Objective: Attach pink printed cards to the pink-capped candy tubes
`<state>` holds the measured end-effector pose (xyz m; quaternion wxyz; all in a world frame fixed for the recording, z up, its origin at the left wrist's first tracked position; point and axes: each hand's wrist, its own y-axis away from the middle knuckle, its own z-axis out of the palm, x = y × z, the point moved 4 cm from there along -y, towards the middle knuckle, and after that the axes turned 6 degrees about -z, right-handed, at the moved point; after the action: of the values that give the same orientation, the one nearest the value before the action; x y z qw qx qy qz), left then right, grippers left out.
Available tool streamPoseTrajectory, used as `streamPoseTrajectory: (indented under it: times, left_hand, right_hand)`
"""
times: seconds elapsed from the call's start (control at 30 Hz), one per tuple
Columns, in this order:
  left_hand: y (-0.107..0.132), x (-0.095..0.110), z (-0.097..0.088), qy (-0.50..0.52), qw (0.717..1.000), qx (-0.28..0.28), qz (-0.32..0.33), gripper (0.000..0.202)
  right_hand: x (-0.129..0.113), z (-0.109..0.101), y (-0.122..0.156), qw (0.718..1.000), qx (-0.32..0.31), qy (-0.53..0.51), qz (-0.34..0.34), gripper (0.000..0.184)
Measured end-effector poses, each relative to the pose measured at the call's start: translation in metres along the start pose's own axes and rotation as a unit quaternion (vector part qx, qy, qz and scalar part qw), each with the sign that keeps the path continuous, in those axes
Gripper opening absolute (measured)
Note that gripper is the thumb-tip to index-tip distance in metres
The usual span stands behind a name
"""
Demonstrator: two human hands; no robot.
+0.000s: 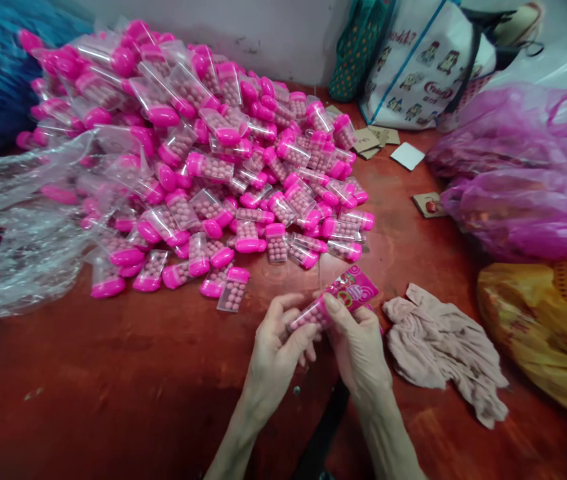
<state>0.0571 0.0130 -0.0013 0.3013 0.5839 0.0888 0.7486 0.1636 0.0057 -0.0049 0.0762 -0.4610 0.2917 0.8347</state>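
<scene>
In front of me, my left hand [277, 347] is closed round the clear end of a small candy container [307, 317] filled with pink balls. My right hand [360, 353] pinches a shiny pink printed label [358, 287] at the container's other end, with the thumb on top. Whether the label is fixed to the container cannot be made out. Beyond my hands lies a large heap of similar clear containers [276, 243] with bright pink caps. One container [234, 291] sits at the heap's near edge, left of my left hand.
A crumpled beige cloth [443, 340] lies right of my right hand on the reddish surface [138, 387]. Purple plastic bags [523, 180] and a yellow bag [533, 327] line the right side. Clear plastic wrap [38, 240] spreads at left. Cardboard pieces [366, 140] lie near a white printed bag [413, 67].
</scene>
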Motion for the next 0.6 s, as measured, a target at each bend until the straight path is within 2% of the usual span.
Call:
streamPoseTrajectory:
  times: [0.07,0.13,0.23,0.33,0.47,0.6]
  left_hand:
    - [0.0,-0.003,0.001,-0.024,0.999,-0.022,-0.015,0.013]
    - [0.001,-0.005,0.003,-0.031,0.999,-0.025,-0.022,0.016]
    - [0.002,-0.005,0.003,-0.026,0.999,0.015,-0.015,0.015]
    - [0.001,-0.004,0.004,-0.008,0.999,0.03,-0.015,0.014]
    - [0.0,-0.005,0.004,0.018,1.0,0.005,-0.017,0.015]
    - [-0.001,-0.007,0.005,0.021,1.0,-0.011,-0.01,0.014]
  right_hand:
    - [-0.001,-0.003,-0.002,1.0,0.017,-0.002,-0.021,0.013]
    - [0.005,-0.003,0.001,1.0,0.01,0.018,-0.013,0.014]
    - [0.017,0.003,0.011,0.999,-0.008,0.031,0.019,0.022]
    - [0.02,0.007,0.017,1.0,-0.01,0.025,0.016,0.025]
    - [0.014,0.005,0.012,0.998,-0.059,0.027,0.019,0.018]
    - [0.011,0.002,0.008,0.998,-0.049,0.028,0.008,0.021]
